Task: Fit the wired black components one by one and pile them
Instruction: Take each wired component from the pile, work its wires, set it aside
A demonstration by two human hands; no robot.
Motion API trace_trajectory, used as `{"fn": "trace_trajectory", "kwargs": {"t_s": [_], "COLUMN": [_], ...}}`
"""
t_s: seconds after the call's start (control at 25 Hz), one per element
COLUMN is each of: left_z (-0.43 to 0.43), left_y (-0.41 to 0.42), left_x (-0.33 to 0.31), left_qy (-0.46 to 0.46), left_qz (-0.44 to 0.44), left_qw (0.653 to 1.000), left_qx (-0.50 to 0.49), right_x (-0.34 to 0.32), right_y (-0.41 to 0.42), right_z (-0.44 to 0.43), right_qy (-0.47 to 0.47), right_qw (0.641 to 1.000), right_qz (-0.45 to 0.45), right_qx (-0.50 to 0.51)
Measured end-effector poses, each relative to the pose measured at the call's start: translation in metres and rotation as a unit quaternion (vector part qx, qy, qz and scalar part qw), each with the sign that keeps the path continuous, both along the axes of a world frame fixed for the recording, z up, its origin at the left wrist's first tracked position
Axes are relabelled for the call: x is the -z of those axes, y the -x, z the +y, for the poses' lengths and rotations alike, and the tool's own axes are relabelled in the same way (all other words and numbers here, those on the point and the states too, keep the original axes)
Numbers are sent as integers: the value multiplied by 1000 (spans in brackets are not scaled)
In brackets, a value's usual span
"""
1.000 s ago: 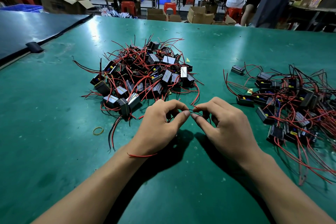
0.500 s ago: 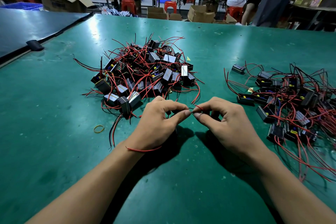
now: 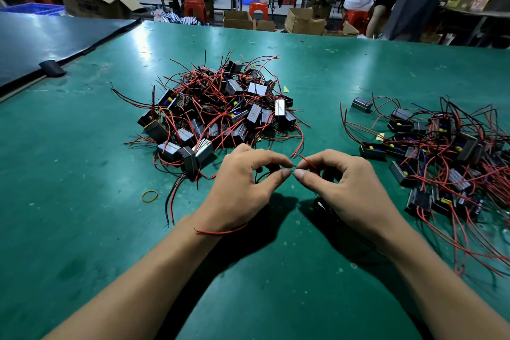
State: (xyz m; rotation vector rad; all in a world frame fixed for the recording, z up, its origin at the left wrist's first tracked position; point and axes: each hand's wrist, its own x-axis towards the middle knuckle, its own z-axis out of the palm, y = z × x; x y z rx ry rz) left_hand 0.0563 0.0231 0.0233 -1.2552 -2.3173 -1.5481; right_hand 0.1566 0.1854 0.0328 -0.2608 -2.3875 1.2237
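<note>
Head view: left hand (image 3: 242,190) and right hand (image 3: 350,188) each pinch wires (image 3: 308,160) between thumb and forefinger, tips nearly touching, above the table (image 3: 82,215)

Table (image 3: 82,229); on it, larger heap (image 3: 220,110) of wired components at centre; smaller heap (image 3: 441,152) to its right, well apart; left hand (image 3: 242,190) and right hand (image 3: 350,188) before the larger heap, fingertips meeting on a wire (image 3: 309,162); rubber band (image 3: 149,196) left of the left hand; cardboard boxes (image 3: 303,21) behind the far edge.
</note>
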Motion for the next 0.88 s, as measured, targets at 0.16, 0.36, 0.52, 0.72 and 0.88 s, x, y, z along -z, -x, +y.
{"fn": "trace_trajectory", "kwargs": {"t_s": [0.16, 0.36, 0.52, 0.72, 0.88], "left_z": [1, 2, 1, 1, 1], "left_y": [1, 5, 8, 9, 6], "left_x": [2, 4, 3, 3, 3], "left_qy": [-3, 12, 31, 39, 21], "left_qz": [25, 8, -1, -17, -35], "left_qw": [1000, 1000, 999, 999, 999], "left_qx": [4, 10, 21, 30, 9], "right_x": [2, 5, 7, 6, 5], "right_y": [1, 1, 1, 2, 3], "right_z": [-2, 2, 2, 5, 4], "right_qy": [-11, -129, -288, -176, -49], "right_qw": [1000, 991, 955, 981, 998], "right_qz": [-1, 33, 58, 44, 13], "right_qx": [-19, -29, -27, -68, -42]}}
